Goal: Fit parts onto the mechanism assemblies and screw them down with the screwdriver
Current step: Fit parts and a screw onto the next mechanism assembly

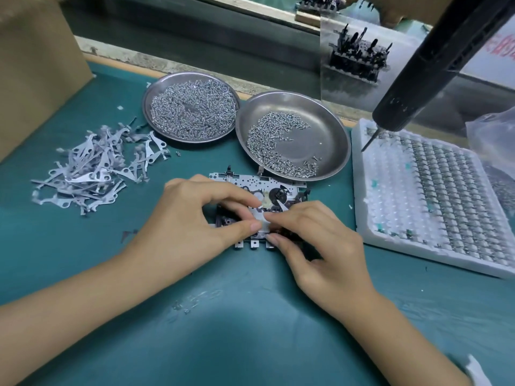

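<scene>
A metal mechanism assembly (273,188) with black gears lies flat on the green mat at the centre. My left hand (195,218) and my right hand (320,240) meet over its near half. Thumb and fingertips of both pinch a small flat metal part (263,218) against it. A black electric screwdriver (434,62) hangs untouched at the upper right, its bit pointing down over the white tray. Much of the assembly's near side is hidden under my fingers.
A pile of flat metal levers (94,168) lies at the left. One steel dish (192,107) holds springs, another (320,118) holds screws. A white foam tray (434,196) of small parts sits at the right, a cardboard box (33,65) at the far left.
</scene>
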Demonstrator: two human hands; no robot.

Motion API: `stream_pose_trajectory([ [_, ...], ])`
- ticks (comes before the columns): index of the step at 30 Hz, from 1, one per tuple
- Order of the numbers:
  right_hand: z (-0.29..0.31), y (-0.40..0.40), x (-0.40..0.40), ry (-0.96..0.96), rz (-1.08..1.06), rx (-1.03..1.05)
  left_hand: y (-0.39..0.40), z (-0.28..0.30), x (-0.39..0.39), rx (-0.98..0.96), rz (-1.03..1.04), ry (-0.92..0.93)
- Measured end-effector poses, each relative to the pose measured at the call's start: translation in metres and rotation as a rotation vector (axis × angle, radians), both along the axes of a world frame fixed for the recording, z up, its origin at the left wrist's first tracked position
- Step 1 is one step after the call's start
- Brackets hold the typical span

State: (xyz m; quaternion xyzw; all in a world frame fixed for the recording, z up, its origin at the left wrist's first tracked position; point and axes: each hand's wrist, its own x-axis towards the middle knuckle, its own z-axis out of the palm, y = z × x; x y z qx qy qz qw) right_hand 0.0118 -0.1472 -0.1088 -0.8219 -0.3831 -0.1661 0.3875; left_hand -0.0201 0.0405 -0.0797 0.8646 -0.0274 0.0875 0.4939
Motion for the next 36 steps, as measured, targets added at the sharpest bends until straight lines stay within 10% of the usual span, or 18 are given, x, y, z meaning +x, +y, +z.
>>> stream_pose_trajectory([
  [15,-0.003,0.006,-0.006,-0.048,-0.111,-0.061,0.001,0.002,0.001,-0.045,-0.050,0.054],
  [31,0.008,-0.002,0.002,0.257,-0.186,0.384,0.006,0.000,0.007,0.033,-0.094,-0.155],
  [36,0.006,-0.002,0.002,0.276,-0.187,0.415,0.031,-0.002,0.039,0.384,0.212,-0.317],
])
